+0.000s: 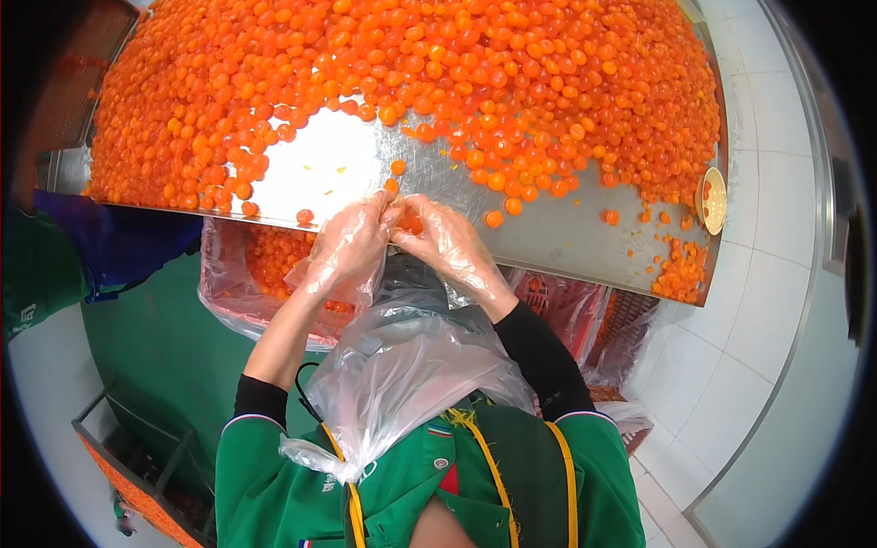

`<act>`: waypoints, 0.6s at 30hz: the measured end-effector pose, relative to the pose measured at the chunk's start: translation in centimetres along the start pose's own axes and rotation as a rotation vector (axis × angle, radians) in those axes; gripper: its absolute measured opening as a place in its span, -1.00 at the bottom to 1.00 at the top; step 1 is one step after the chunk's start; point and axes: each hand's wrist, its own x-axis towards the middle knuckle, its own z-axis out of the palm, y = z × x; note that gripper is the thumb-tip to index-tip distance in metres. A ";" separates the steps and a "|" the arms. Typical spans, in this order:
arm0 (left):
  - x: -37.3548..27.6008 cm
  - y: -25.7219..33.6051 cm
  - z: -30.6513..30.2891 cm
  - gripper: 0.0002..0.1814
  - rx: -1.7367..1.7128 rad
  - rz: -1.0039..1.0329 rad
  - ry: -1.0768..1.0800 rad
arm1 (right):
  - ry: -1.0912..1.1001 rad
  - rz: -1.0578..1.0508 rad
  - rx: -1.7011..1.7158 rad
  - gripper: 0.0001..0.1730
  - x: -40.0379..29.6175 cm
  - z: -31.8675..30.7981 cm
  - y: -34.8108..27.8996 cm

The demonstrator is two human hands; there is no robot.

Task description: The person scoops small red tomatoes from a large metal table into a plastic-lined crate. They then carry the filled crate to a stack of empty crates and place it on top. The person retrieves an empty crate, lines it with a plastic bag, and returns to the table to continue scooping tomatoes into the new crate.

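Observation:
Round orange balls, which look like salted egg yolks [479,61], lie heaped over a metal table [541,226]. At the table's near edge my left hand [353,229], in a clear plastic glove, has its fingertips bent together; whether they pinch anything cannot be made out. Touching it from the right is my right hand [445,236], gloved the same way, with its fingers curled around orange yolks [411,222]. Two loose yolks [394,176] sit just beyond my fingertips. Below my left hand, a plastic-lined crate [223,274] holds more yolks.
A yellowish bowl [714,201] rests by the table's right edge, near small orange pieces [682,270]. Under the table's near edge are a red lined crate [548,301] and a brown crate [627,322]. At the left stands a co-worker in a green sleeve [41,267] and blue apron [137,240].

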 end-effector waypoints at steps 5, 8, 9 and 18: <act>0.5 -2.2 -1.2 -0.52 0.065 -0.046 -0.036 | 0.042 -0.018 0.099 -0.52 1.4 3.2 -2.0; -0.8 -4.7 -4.3 -0.57 0.025 -0.024 0.026 | 0.038 -0.201 0.143 -0.45 2.1 5.5 -3.7; -2.0 -5.9 -5.6 -0.61 0.004 0.011 0.129 | -0.045 -0.308 0.175 -0.38 2.1 4.9 -5.4; -2.5 -7.1 -8.5 -0.77 -0.003 -0.082 0.168 | 0.175 -0.276 -0.467 -0.84 9.3 0.3 1.5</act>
